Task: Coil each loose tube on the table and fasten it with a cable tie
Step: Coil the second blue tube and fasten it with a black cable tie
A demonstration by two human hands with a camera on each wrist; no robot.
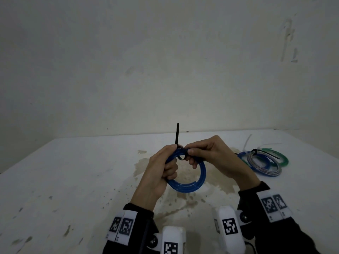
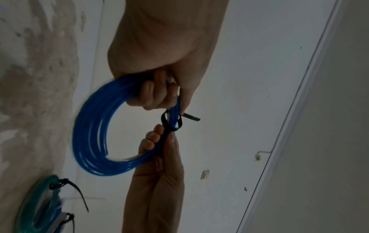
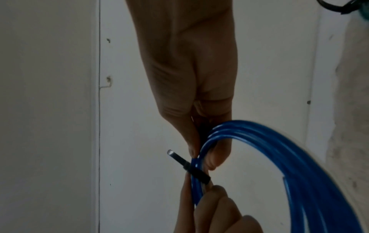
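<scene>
Holding one coiled blue plastic tube (image 1: 190,180) above the white table (image 1: 73,180), the left hand (image 1: 161,169) curls its fingers round the coil at 9 o'clock. The right hand (image 1: 211,154) pinches it at 12 o'clock beside one black cable tie (image 1: 177,134). Three tied coils (image 1: 264,162) lie at 3 o'clock.

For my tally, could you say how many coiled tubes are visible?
4: one blue coil between left hand and right hand; second blue coil, grey coil, green coil overlapping on the table, right. Others may be hidden.
</scene>
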